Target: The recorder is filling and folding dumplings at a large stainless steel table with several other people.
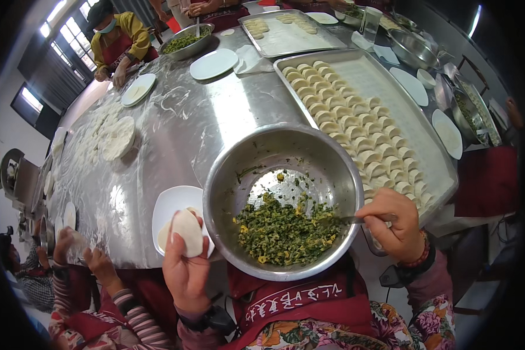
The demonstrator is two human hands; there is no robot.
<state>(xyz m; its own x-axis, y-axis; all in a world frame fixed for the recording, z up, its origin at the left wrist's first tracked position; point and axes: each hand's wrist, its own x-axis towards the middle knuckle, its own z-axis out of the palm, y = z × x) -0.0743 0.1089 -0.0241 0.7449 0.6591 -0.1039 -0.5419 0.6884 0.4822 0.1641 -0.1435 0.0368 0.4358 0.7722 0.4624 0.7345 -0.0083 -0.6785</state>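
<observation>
My left hand [187, 267] holds a round dough wrapper [188, 232] over the near side of a white plate [168, 200], where more dough shows beneath. In my right hand [393, 223] is the metal handle of a utensil [354, 219], probably a spoon. Its far end is buried in chopped green and yellow filling [284, 236]. That filling lies in the near half of a large steel bowl [284, 135], right in front of me at the table's edge.
Rows of folded dumplings [358, 118] fill the left side of a lined metal tray [437, 175]. A floured steel table [170, 140] carries a plate of flour-dusted dough [119, 139] and other plates. A co-worker's hands [100, 264] work at my left; another person [122, 43] stands across.
</observation>
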